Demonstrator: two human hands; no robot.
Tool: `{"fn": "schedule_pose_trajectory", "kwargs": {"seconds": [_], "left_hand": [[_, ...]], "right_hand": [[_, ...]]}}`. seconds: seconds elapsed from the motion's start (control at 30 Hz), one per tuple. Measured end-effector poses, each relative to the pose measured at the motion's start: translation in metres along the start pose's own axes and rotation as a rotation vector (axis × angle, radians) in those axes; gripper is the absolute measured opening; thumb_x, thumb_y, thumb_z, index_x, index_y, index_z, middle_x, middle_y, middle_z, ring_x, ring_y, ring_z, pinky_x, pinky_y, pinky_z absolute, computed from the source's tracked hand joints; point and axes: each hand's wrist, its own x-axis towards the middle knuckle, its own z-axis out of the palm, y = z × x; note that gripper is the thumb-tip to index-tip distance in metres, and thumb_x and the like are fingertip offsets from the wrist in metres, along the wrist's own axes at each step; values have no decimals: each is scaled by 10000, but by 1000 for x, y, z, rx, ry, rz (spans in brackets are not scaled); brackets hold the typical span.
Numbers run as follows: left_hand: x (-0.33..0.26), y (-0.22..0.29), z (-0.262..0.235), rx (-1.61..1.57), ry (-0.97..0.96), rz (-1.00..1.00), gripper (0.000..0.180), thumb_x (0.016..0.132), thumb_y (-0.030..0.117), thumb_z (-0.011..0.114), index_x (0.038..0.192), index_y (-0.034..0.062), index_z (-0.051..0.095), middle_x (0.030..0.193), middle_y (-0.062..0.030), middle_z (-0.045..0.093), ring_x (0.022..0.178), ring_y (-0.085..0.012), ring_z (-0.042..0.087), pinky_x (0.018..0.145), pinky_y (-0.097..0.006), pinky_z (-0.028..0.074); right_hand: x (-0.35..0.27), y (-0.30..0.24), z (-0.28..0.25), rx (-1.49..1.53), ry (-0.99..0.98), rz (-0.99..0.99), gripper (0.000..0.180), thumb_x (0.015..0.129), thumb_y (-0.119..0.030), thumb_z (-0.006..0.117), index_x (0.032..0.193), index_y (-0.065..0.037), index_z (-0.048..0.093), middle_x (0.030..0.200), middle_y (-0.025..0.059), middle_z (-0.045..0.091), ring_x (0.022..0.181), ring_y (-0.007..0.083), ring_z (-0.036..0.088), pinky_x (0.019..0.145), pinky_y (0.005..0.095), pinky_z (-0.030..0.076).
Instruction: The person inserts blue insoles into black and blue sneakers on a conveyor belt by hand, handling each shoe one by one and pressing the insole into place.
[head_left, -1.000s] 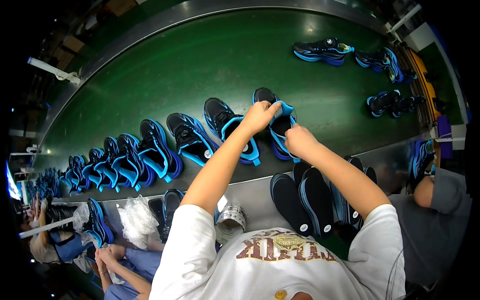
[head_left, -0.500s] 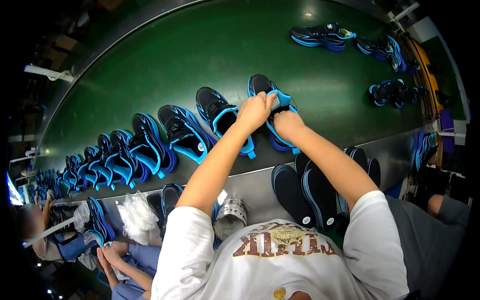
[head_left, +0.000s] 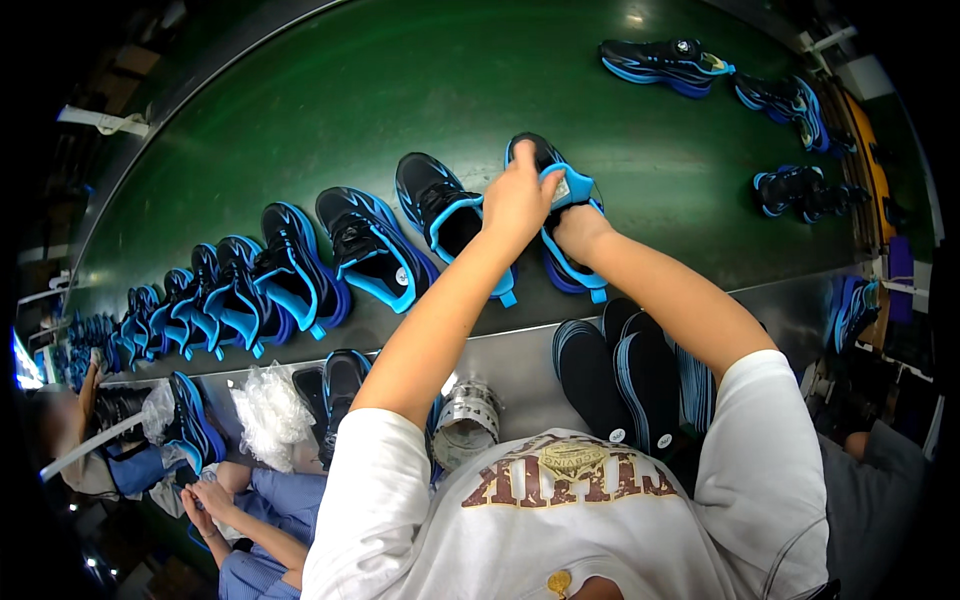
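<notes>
A black sneaker (head_left: 578, 275) with bright blue trim lies toe-away on the green surface in front of me. My left hand (head_left: 518, 198) grips its upper near the tongue, thumb by the light blue lining and a finger stretched toward the toe. Into the shoe's opening reaches my right hand (head_left: 580, 232), its fingers hidden inside. Just left of my left hand stands another sneaker (head_left: 430, 190) of the same kind. On the metal ledge below my right forearm lie several black insoles (head_left: 590, 375) with blue-striped edges and round white stickers.
Matching sneakers (head_left: 290, 255) run in a row leftward along the green table (head_left: 350, 100). More shoes (head_left: 660, 65) lie at the far right. A tape roll (head_left: 468, 420) and crumpled clear plastic (head_left: 272, 415) rest on the metal ledge. A co-worker's hands (head_left: 210, 500) show at lower left.
My left hand has opened out a little, with a finger now extended toward the toe. The right hand has gone deeper into the sneaker. The whole view has shifted slightly.
</notes>
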Motion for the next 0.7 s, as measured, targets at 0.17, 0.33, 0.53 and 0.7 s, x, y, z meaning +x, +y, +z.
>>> {"fn": "schedule_pose_trajectory", "kwargs": {"seconds": [0.17,0.33,0.53,0.7], "left_hand": [[6,-1,0,576,-59,596,293,677,292,631,835,78,509,717,-87,508,634,-253,559,566,-357,431],[10,-2,-1,838,-266,640,246,677,257,618,827,84,527,762,-59,521,670,-212,566,585,-318,426],[8,1,-6,888,-465,820,128,728,171,536,831,96,545,769,-44,546,698,-188,580,603,-317,425],[-22,8,-35,289,-443,532,74,764,107,513,802,50,484,779,-90,523,701,-256,562,619,-340,429]], "right_hand": [[-28,2,4,-18,164,-124,373,819,-255,363,871,-28,655,972,117,611,1018,223,516,982,389,264],[-70,-3,-38,342,-140,-166,586,813,-368,207,791,32,634,871,213,598,924,281,536,1059,415,31],[-81,-19,29,580,1008,-63,236,754,-206,549,842,10,586,820,143,549,871,271,518,926,414,325],[-115,-49,69,636,1081,24,220,690,-130,645,851,-4,562,884,102,521,881,270,505,843,400,378]]}}
